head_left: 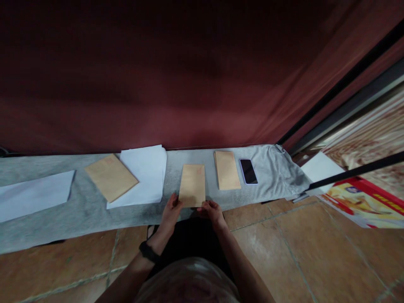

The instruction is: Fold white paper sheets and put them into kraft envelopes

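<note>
A brown envelope (192, 184) lies upright on the grey cloth (78, 214) in front of me. My left hand (171, 212) grips its lower left corner, fingers curled on the edge. My right hand (213, 210) grips its lower right corner the same way. A black band sits on my left wrist. Another brown envelope (226, 169) lies to the right, beside a dark phone (248, 171). A third brown envelope (111, 176) rests tilted on a stack of white paper (143, 176) to the left.
A white sheet (31, 194) lies at the far left of the cloth. A dark red curtain (176, 75) hangs behind. Brown floor tiles (299, 248) lie near me. A black bar (356, 170), white paper and a red and yellow printed sheet (362, 202) are at the right.
</note>
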`<state>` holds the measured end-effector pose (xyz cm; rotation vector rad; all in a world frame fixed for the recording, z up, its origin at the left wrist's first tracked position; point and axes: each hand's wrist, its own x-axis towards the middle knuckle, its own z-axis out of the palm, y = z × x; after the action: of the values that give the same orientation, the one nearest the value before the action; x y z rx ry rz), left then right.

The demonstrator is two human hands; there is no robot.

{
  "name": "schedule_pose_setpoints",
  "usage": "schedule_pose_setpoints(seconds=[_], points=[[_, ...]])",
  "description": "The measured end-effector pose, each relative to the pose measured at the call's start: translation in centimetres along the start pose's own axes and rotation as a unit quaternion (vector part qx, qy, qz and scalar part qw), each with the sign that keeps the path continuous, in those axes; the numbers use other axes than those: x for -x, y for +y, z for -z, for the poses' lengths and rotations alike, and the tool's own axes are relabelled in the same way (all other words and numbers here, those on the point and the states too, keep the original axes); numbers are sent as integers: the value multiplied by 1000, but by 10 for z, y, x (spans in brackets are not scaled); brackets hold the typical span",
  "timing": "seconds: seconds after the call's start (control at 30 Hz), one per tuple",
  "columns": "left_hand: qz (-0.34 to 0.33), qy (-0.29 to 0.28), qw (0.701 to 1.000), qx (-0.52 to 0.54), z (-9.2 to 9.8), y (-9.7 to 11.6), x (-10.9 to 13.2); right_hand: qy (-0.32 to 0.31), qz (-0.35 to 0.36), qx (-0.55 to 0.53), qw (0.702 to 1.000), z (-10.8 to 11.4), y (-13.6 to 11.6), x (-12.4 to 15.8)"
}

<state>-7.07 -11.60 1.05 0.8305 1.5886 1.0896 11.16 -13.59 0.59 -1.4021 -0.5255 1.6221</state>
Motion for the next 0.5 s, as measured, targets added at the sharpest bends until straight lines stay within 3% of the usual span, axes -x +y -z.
schedule_pose_setpoints(seconds=[0.1,0.17,0.3,0.43,0.5], points=[[52,-43,997,37,-2,13,4,0,15,29,999,0,1,3],[38,-62,997,24,-5,21,7,30,76,127,989,2,2,7],[-58,-25,998,-31,-13,35,14,125,266,332,897,2,-2,21],[-138,-38,987,-67,-27,44,22,49,385,459,799,-12,-7,37],[-164,-56,981,-86,-35,46,29,54,400,492,771,-20,-8,40]])
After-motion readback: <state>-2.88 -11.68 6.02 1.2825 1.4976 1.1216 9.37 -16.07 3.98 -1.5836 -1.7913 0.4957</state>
